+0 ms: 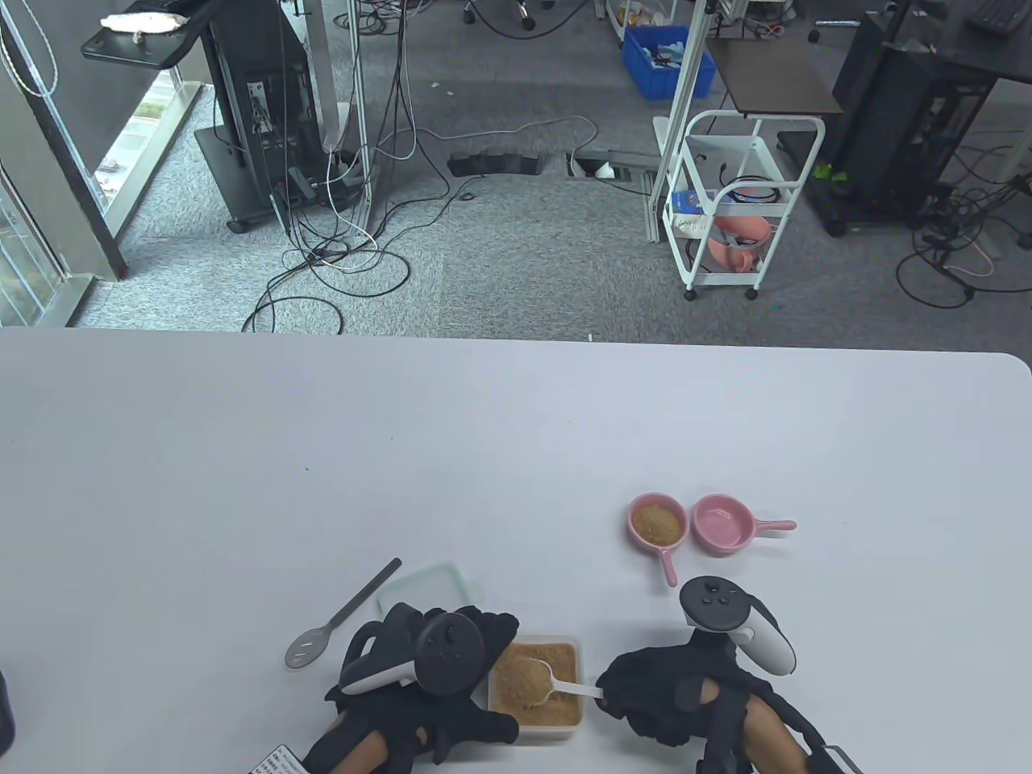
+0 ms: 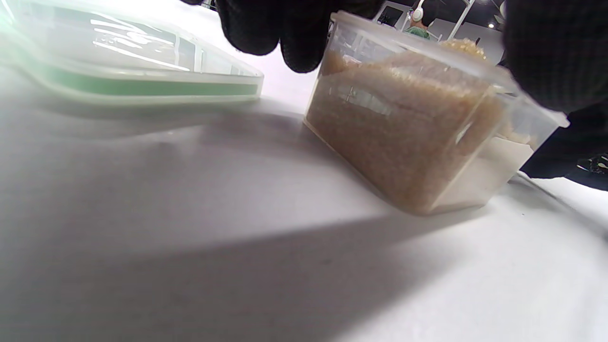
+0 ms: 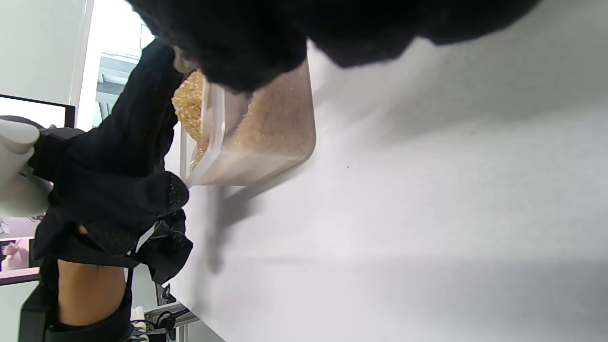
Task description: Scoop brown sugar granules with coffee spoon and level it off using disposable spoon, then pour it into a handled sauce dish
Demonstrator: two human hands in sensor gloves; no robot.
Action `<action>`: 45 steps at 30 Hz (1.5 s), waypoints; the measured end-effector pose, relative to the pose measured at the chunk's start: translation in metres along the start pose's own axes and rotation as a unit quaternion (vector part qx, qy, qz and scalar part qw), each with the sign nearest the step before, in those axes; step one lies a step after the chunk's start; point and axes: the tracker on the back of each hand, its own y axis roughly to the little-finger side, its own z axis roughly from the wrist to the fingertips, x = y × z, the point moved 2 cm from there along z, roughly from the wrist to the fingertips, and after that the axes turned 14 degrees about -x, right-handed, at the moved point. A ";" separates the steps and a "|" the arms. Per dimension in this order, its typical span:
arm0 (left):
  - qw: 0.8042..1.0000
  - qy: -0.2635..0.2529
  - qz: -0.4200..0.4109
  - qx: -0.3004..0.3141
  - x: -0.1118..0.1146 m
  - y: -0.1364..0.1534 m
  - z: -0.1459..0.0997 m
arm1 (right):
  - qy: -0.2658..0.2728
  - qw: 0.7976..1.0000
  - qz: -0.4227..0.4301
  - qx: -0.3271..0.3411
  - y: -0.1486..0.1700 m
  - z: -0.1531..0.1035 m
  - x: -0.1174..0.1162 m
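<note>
- Right hand [image 1: 657, 697] pinches the white plastic spoon [image 1: 556, 685], heaped with sugar, over the clear plastic tub of brown sugar granules [image 1: 536, 685], likely so spill falls back in.
- Left hand [image 1: 427, 669], fingers curled, grips the tub's left wall, steadying it.
- Grey slotted metal spoon [image 1: 339, 617] and the tub's green-edged lid [image 1: 419, 587] lie untouched behind.
- Farther right: two pink handled ceramic dishes, one sugar-filled [image 1: 657, 522], one empty [image 1: 723, 524]; nothing blocks them.

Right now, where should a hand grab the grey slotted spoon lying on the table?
Grab the slotted spoon by its long thin handle, from above. It lies flat, the bowl near the left hand and the handle slanting up and away to the right with bare table around it.
</note>
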 end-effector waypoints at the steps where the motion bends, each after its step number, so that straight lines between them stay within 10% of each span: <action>1: 1.000 0.000 0.000 0.000 0.000 0.000 0.000 | -0.001 1.000 0.004 0.000 0.001 0.000 0.001; 15: 0.999 -0.018 -0.035 0.003 -0.009 0.006 -0.005 | 0.004 1.000 0.008 0.006 0.003 -0.001 0.005; 24: 0.966 -0.230 -0.108 -0.056 -0.075 0.042 -0.052 | 0.007 1.000 0.007 0.013 0.003 -0.001 0.005; 33: 0.927 -0.300 -0.074 -0.212 -0.097 0.101 -0.063 | 0.009 1.000 0.009 0.020 0.003 -0.002 0.006; 45: 0.912 -0.156 0.058 -0.375 -0.066 0.149 -0.023 | 0.015 1.000 0.006 0.025 0.003 -0.003 0.008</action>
